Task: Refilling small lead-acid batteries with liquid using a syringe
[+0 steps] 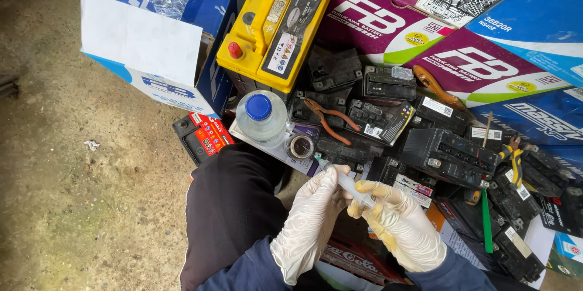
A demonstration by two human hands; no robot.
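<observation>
Head view looks down on two hands in pale disposable gloves. Both hold a clear plastic syringe (346,180) between them: the left hand (311,218) has its fingers closed around the barrel near the front, and the right hand (401,224) pinches the rear end with fingers closed on it. The syringe slants up and to the left, its tip just beside a small roll of tape (300,146). Next to the roll stands a clear bottle with a blue cap (261,116). Beyond the hands lies a heap of small black batteries (449,151), with orange-handled pliers (328,120) resting on top. A large yellow battery (273,24) sits behind the bottle, among purple and blue cartons (376,18). Dark trousers (231,206) cover the knee at the left.
</observation>
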